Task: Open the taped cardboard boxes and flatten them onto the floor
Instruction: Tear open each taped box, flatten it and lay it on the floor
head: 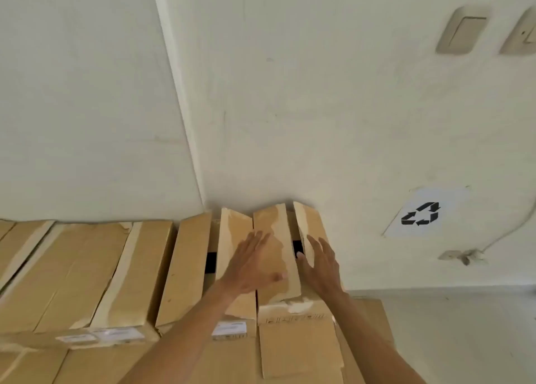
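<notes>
Cardboard box (232,267) in the wall corner, top facing up, its flaps loose and partly lifted; dark gaps show between the flaps on both sides of the middle pair. Torn pale tape (282,253) runs along the flap edges. A white label (229,330) sits on the near face of the box.

Left hand (251,264) lies palm down on the two middle flaps, fingers (258,238) spread and straight, thumb out toward the right. It presses flat and pinches nothing. Right hand (320,264) is at the right side of the same box, beside the raised right-hand flap (307,227); its fingers are spread and slightly curved, thumb tip at the dark gap next to that flap. Whether the palm touches the cardboard cannot be told. Both forearms enter from the lower edge of the view.

Second box (95,273) stands just beside the first on the left, top closed, with a wide pale tape strip (121,270) running across it and two white labels (101,336) on its near face. More cardboard (17,247) lies at the far left edge. A further cardboard piece (298,346) is in front of and below the first box, flap hanging down.

White walls meet in a corner (185,122) directly behind the boxes. On the right wall: a paper sheet with a black recycling symbol (422,214), two switch plates (462,31) higher up, and a thin cable (504,233) leading to a small wall fitting (461,256). Pale floor (464,340) shows at lower right.
</notes>
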Available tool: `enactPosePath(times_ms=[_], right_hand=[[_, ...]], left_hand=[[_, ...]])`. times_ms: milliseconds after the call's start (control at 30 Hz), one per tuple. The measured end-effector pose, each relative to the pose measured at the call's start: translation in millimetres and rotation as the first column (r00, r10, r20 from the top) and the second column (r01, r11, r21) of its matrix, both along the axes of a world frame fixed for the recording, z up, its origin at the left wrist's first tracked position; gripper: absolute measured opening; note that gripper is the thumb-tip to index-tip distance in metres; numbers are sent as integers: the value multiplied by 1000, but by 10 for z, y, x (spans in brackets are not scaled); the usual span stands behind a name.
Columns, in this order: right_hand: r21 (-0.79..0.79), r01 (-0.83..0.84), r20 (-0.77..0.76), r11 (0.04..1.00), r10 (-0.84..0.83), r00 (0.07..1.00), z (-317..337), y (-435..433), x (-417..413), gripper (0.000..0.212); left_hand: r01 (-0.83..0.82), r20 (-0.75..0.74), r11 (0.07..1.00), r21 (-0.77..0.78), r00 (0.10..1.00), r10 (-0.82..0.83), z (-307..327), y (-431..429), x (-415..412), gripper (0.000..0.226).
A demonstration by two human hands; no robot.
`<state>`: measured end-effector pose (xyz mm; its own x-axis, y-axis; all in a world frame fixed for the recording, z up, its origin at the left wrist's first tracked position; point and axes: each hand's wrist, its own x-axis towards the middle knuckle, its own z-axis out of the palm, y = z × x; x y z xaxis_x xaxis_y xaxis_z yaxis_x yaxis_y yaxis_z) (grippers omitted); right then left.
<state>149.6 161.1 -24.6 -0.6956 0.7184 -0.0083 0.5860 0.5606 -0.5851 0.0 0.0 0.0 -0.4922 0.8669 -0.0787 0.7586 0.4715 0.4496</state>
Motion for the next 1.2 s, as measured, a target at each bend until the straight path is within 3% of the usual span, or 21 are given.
enactPosePath(times_ms=[167, 300, 567, 633, 767, 867, 967, 1100, 1200], right_hand=[[-118, 224, 155, 967, -205, 966, -243, 214, 109, 82], [-278, 264, 194, 924, -215, 957, -402, 318, 171, 90], [-337, 238, 191, 911, -181, 965, -425, 408, 501, 100], [-321, 252, 203, 913, -193, 960, -417, 436, 625, 92], [-362, 294, 212, 885, -229, 950, -385, 561, 846, 86], [-474, 247, 166, 845, -190, 968, -447, 522, 885, 90], [-552, 257, 124, 793, -227, 966, -479, 426, 891, 94], [-561, 268, 113, 783, -249, 962, -567, 428, 844, 104], [-557, 307, 133, 772, -282, 950, -545, 457, 809, 102]], left_hand=[[9, 134, 994, -110, 991, 6, -326, 298, 337, 133], [-109, 191, 977, -182, 971, 144, -486, 359, 497, 137], [-80, 52, 942, -326, 993, 102, -673, 537, 1012, 151], [-73, -1, 945, -320, 997, 76, -753, 478, 1101, 147], [-19, -50, 967, -256, 999, 7, -814, 254, 1363, 128], [-53, -15, 996, -69, 999, 52, -781, 28, 1401, 110], [-62, -182, 998, 33, 981, 67, -806, -293, 1227, 99], [-6, -259, 991, -132, 965, -28, -919, -701, 921, 110], [-14, -282, 972, -233, 958, -54, -948, -824, 696, 105]])
